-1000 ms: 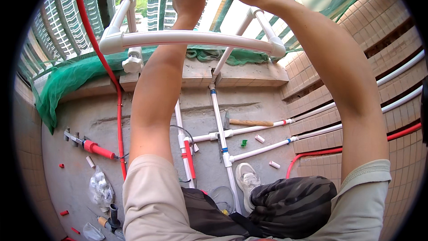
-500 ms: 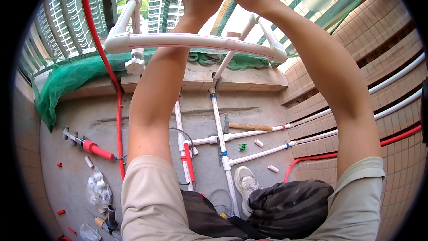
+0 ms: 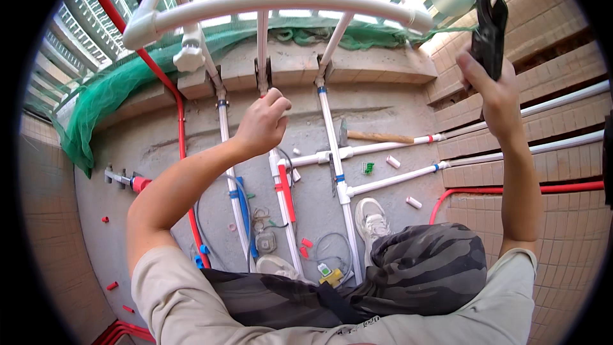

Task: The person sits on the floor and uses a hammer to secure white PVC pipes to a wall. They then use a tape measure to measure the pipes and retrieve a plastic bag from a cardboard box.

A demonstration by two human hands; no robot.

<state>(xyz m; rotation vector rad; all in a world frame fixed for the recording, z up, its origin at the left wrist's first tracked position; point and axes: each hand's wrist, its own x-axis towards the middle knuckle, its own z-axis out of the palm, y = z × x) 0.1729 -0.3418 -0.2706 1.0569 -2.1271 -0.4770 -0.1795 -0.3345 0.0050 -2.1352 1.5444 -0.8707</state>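
Observation:
My right hand (image 3: 491, 89) is raised at the right, its fingers wrapped round a black hand tool (image 3: 490, 35) with a loop at its upper end; its exact kind is unclear. My left hand (image 3: 262, 124) has curled fingers and lies in front of the middle upright pipe (image 3: 262, 38); whether anything is inside them is hidden. Above it a white pipe frame (image 3: 287, 1) with elbow corners spans the ledge. A white valve knob (image 3: 188, 57) sits on the left upright.
White pipes (image 3: 330, 131) with blue and red clips run along the floor. A hammer (image 3: 380, 136) lies across the right side. A red pipe welding tool (image 3: 137, 183) and green netting (image 3: 89, 128) are at the left. Pipe offcuts (image 3: 393, 162) lie about. Tiled wall (image 3: 555, 230) stands right.
My hands were together high up on a black thing; they are now apart. The left has dropped to the middle, and the right has swung right with the black tool. The view has shifted.

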